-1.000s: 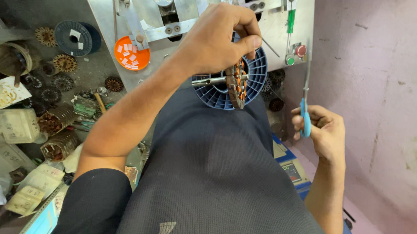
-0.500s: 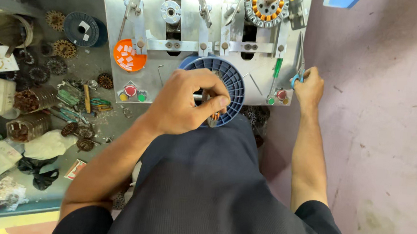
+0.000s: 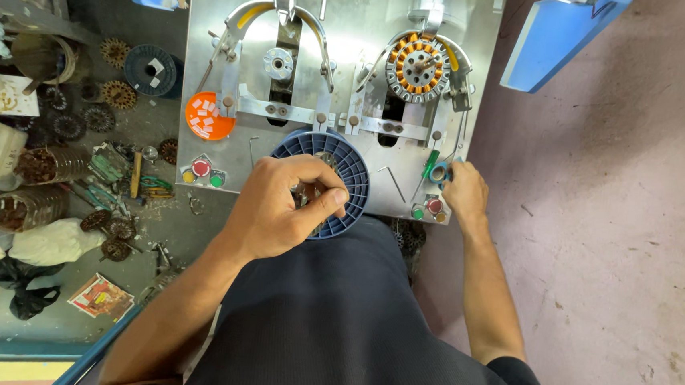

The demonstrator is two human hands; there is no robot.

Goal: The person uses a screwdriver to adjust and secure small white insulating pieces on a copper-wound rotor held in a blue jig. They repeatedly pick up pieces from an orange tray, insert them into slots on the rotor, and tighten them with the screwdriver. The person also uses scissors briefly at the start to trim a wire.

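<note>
My left hand (image 3: 281,208) is closed over the middle of a blue plastic spool (image 3: 353,177) at the front edge of a metal winding machine panel (image 3: 346,24). Its fingers grip a small copper-wound part (image 3: 311,192), which they mostly hide. My right hand (image 3: 465,195) rests at the panel's right front corner. Its fingertips pinch a small blue-handled cutter (image 3: 439,173) beside a green-handled tool (image 3: 431,162). A stator with orange copper windings (image 3: 418,67) sits in the right-hand fixture. The left-hand fixture (image 3: 278,63) holds no stator.
An orange dish of white slips (image 3: 207,116) and coloured push buttons (image 3: 200,167) sit on the panel's left. The bench to the left holds stator cores (image 3: 119,94), a dark spool (image 3: 149,68), jars (image 3: 35,164) and bags. Bare concrete floor (image 3: 621,236) lies to the right.
The view has tilted up to show the whole machine panel. My left hand lowered the wound part onto the blue spool, and my right hand reached forward with the cutter to the panel's corner.
</note>
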